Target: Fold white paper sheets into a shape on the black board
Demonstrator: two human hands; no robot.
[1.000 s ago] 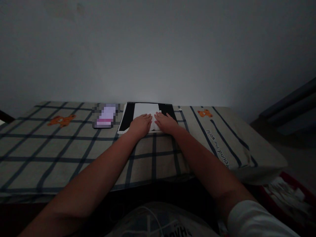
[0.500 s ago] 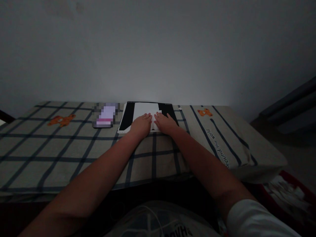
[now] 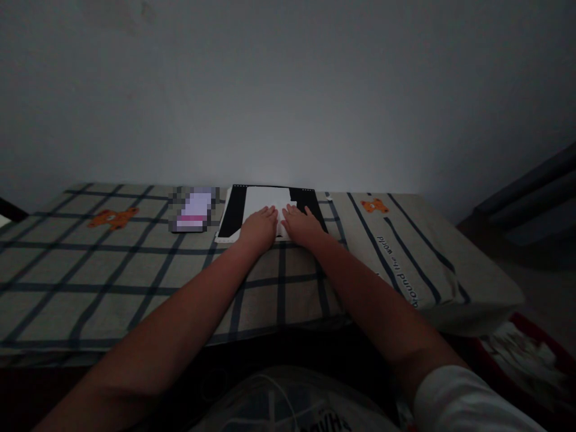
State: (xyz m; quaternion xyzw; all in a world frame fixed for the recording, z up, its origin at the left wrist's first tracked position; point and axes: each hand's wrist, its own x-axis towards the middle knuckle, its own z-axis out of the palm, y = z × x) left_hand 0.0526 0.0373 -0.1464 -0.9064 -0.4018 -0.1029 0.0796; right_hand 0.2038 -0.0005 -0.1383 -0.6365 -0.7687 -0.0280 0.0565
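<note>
A white folded sheet lies on a black mat near the far edge of the checked cloth surface. My left hand rests flat on the near part of the white sheet, fingers stretched out. My right hand lies flat beside it, fingers spread, also pressing on the sheet. The two hands almost touch at the fingertips. Neither hand holds anything.
A blurred pale purple object sits left of the black mat. Orange bear prints mark the cloth. A wall stands right behind the surface. A red container with white things is low at the right.
</note>
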